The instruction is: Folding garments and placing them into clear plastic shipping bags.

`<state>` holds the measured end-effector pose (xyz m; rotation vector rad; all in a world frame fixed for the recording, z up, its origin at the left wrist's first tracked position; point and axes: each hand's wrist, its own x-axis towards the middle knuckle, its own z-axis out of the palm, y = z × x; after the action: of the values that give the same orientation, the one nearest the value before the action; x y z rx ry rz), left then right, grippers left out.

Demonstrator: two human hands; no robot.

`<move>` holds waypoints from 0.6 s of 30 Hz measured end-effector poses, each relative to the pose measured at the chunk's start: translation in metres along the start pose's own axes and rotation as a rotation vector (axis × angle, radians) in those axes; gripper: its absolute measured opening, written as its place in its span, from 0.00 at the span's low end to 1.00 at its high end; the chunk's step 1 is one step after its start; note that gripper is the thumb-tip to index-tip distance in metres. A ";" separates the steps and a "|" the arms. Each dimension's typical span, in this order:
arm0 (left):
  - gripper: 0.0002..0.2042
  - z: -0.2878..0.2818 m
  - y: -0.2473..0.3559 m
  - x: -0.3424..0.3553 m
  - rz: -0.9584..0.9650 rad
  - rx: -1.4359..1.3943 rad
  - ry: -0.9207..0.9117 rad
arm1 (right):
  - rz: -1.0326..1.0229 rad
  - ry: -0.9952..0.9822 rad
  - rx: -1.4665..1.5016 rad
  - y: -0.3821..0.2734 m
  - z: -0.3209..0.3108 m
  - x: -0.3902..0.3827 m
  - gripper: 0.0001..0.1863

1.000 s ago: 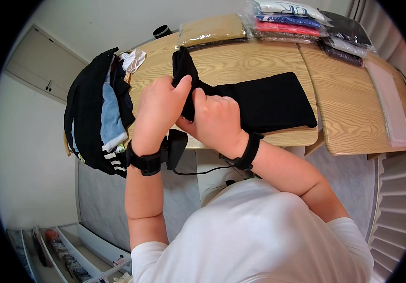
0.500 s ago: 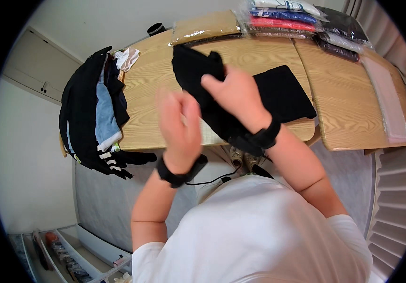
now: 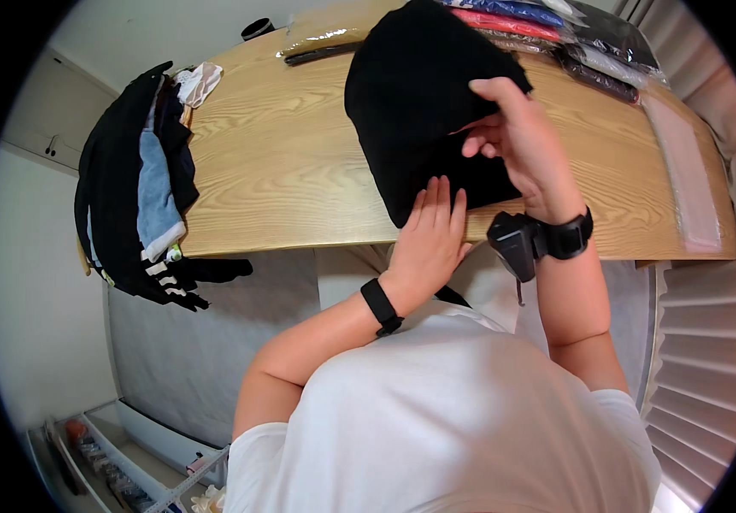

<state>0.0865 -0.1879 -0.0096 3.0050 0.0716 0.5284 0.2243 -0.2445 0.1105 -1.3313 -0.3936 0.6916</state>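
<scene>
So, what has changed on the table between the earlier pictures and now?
The black garment now lies folded more compactly. The left hand has let go and presses flat on its near edge; the right hand has moved up and lifts a fold. The pile of clothes and the packaged garments stayed put.

Garment [image 3: 423,111] on table [image 3: 282,171] ctr; clothes pile [image 3: 141,188] at left edge.
</scene>
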 end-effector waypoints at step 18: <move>0.34 -0.001 -0.018 -0.011 0.066 0.065 -0.064 | 0.344 0.337 -0.026 0.071 -0.104 -0.021 0.22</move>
<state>0.0748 -0.1704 -0.0138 3.0938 -0.0152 0.4434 0.2579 -0.3302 0.0222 -1.5265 0.1013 0.7284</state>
